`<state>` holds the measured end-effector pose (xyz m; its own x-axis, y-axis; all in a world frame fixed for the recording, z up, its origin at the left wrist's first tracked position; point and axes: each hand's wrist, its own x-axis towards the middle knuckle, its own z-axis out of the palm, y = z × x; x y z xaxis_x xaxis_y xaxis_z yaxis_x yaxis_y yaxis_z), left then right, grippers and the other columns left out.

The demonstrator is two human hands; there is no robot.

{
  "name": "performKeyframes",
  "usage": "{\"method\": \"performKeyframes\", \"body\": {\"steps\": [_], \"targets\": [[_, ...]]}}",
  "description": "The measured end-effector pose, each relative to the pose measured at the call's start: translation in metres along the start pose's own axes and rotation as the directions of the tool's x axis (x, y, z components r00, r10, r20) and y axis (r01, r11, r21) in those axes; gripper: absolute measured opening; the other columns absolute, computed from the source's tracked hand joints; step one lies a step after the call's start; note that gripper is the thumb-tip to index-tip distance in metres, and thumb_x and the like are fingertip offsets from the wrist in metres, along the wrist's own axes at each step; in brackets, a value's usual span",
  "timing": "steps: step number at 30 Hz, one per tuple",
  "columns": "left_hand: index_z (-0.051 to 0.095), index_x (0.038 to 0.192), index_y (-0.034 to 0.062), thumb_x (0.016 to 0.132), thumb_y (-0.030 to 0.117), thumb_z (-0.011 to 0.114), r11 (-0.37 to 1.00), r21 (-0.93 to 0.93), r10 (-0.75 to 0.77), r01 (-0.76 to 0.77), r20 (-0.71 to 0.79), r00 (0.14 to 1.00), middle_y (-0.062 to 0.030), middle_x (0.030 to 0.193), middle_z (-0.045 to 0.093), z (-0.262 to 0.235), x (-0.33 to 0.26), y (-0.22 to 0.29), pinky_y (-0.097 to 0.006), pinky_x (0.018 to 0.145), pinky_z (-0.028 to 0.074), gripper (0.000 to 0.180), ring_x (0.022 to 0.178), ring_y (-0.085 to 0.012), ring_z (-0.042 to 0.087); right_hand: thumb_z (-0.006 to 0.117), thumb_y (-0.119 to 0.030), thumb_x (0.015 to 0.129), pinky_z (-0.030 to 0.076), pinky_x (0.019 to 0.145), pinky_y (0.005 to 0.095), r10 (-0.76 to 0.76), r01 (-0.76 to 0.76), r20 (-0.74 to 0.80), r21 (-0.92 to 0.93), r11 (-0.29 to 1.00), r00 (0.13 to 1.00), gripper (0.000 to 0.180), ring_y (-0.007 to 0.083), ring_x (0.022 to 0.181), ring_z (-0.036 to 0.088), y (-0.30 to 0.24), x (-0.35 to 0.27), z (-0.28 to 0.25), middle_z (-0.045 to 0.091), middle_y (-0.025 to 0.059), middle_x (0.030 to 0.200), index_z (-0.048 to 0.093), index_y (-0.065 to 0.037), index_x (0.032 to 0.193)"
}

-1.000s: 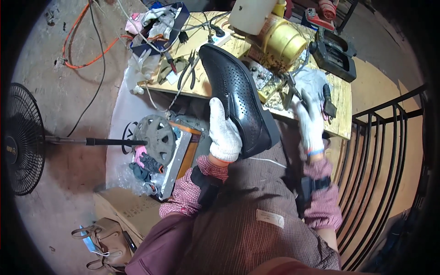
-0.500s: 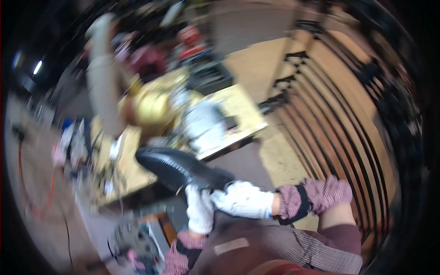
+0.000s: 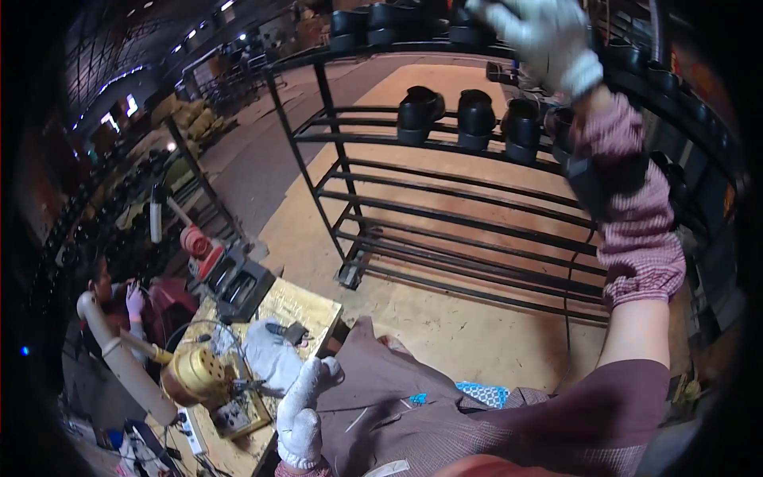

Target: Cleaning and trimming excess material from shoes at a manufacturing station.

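One right hand (image 3: 540, 36) is reaching over a black shoe (image 3: 469, 30) atop the rack (image 3: 298, 137), can't tell if gripping, probably needing care; left hand (image 3: 304, 409)'s half-curling, released, well off it.

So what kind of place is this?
Probably a shoe workshop: black shoes stand on a barred shoe rack, and a cluttered wooden workbench stands nearby.
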<state>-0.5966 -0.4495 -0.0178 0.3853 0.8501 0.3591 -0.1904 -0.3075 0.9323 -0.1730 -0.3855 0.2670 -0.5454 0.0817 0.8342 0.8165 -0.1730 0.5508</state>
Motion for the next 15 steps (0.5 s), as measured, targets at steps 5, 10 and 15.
{"method": "performKeyframes", "body": {"steps": [5, 10, 15], "targets": [[0.046, 0.140, -0.0080, 0.099, 0.045, 0.053, 1.000, 0.023, 0.005, -0.007, 0.080, 0.997, -0.0220, 0.130, 0.060, -0.002, 0.021, -0.002, -0.044, 0.101, 0.048, 0.067, 0.116, -0.0316, 0.062, 0.062, -0.040, 0.084, 0.050, 0.091, 0.0419, 0.411, -0.392, 0.805, -0.245, 0.887, 0.428, 0.038, 0.0337, 0.104, 0.066, 0.105, 0.018, 0.009, 0.071, 0.0151, 0.105, 0.073, -0.009, 0.105], [0.057, 0.130, -0.0045, 0.103, 0.030, 0.051, 0.927, 0.072, -0.348, 0.367, -0.190, 0.918, -0.0203, 0.122, 0.064, 0.033, 0.065, 0.016, -0.041, 0.095, 0.053, 0.044, 0.108, -0.0298, 0.066, 0.060, -0.038, 0.088, 0.047, 0.099, 0.0427, 0.549, -0.492, 0.366, -0.245, 0.836, 0.751, 0.045, 0.0333, 0.115, 0.060, 0.151, -0.068, 0.043, 0.065, 0.0143, 0.123, 0.064, -0.010, 0.123], [0.051, 0.135, -0.0070, 0.099, 0.046, 0.052, 0.994, 0.016, -0.111, 0.111, 0.017, 0.994, -0.0233, 0.126, 0.061, 0.005, 0.022, -0.006, -0.047, 0.101, 0.047, 0.064, 0.113, -0.0340, 0.063, 0.062, -0.036, 0.085, 0.050, 0.086, 0.0476, 0.716, -0.536, 0.483, -0.476, 0.697, 0.503, 0.035, 0.0360, 0.101, 0.063, 0.151, -0.062, 0.001, 0.067, 0.0165, 0.107, 0.070, -0.007, 0.102]]}}
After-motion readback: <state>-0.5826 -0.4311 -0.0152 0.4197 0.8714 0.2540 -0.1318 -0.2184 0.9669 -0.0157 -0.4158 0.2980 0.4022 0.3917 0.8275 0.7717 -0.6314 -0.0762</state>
